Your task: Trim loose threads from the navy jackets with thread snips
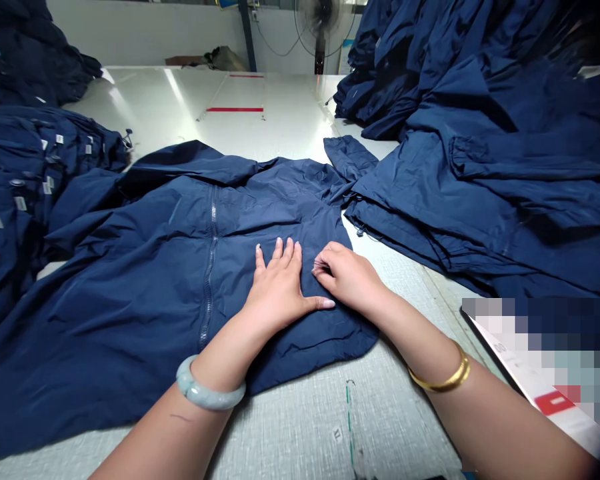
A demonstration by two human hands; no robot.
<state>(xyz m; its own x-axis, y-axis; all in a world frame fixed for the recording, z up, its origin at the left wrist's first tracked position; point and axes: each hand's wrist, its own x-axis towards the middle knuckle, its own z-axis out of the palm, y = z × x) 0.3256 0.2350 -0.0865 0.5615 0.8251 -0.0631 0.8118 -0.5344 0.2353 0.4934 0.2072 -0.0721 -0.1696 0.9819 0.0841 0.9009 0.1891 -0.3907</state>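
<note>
A navy blue jacket [275,213] lies spread across the table before me, with a zipper [210,267] running down its middle. My left hand [280,287] rests flat on the fabric right of the zipper, fingers spread, palm down. Just to its right, my right hand [347,273] is closed in a pinch over the jacket. Its fingertips meet the thumb, and what they hold, if anything, cannot be made out. The jacket's lower right edge reaches past both wrists onto the light tabletop [300,427].
Navy garments with white labels are piled at the left [15,180]. A tall heap of similar garments [480,133] stands at the right, near the jacket. A white card or box with red print [525,373] sits at lower right. A fan [323,20] stands behind the table.
</note>
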